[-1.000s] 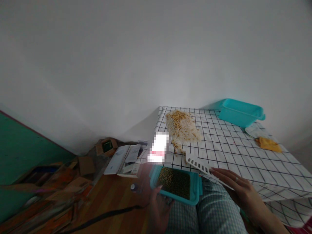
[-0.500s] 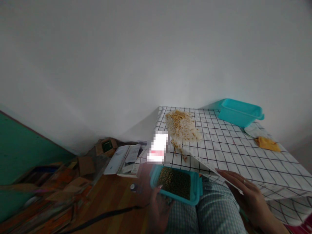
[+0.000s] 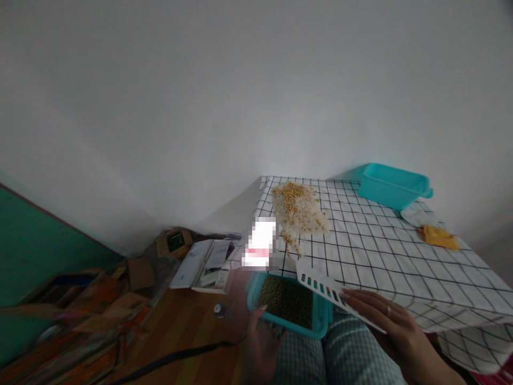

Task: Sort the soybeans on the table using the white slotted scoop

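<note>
My left hand (image 3: 262, 342) grips the near left side of a small turquoise plastic tub (image 3: 323, 321), thumb over the rim. The tub is above my lap at the table's edge and holds small green beans (image 3: 290, 302), paler toward the left. In my right hand (image 3: 395, 323) is a thin white slotted plastic plate (image 3: 320, 286), tilted, its far end over the tub's back right rim. My fingers lie along its top; the thumb is hidden. Yellowish beans mixed with pale grains (image 3: 298, 211) are spread on the table, with a few trailing toward the plate.
A checked cloth covers the table (image 3: 360, 251). A larger turquoise bin (image 3: 395, 187) stands at the back right, near a yellow cloth (image 3: 438, 237). A pixelated bright rectangle (image 3: 260, 243) is at the left edge. Cardboard boxes (image 3: 140, 272) and a small bottle (image 3: 220, 310) are on the floor.
My right hand has moved left and slightly down with the slotted plate, turning it so its slots show. Its far end now reaches the tub's rim. My left hand and the tub stay nearly in place.
</note>
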### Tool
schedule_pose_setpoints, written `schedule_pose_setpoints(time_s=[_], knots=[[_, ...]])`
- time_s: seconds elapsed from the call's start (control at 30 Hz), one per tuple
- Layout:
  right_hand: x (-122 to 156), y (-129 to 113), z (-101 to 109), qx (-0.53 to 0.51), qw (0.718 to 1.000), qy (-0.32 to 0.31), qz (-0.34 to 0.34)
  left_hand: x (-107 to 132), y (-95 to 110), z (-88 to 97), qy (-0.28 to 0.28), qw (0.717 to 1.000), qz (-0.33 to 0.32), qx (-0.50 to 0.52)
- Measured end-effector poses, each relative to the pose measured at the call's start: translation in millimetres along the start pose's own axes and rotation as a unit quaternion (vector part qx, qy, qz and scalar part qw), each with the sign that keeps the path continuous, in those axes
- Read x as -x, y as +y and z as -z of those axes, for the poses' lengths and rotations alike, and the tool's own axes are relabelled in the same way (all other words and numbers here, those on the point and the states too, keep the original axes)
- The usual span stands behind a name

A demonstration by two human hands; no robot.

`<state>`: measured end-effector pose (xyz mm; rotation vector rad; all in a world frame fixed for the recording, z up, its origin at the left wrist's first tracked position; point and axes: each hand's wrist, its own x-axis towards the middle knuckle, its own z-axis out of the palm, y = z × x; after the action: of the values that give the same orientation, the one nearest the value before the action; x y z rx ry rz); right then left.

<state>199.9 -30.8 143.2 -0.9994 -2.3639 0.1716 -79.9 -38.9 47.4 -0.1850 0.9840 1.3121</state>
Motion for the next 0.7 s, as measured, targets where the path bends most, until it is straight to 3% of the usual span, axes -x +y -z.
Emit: schedule_pose_setpoints(time_s=[0.47, 0.7], knots=[[-20, 11, -5, 0.001, 0.987, 0.08, -0.14, 1, 1, 0.9, -0.001, 1.0, 0.01, 0.007], [-23, 8, -2, -0.006, 0.99, 0.067, -0.125, 0, 1, 1.1, 0.004, 1.0, 0.009, -0.004]])
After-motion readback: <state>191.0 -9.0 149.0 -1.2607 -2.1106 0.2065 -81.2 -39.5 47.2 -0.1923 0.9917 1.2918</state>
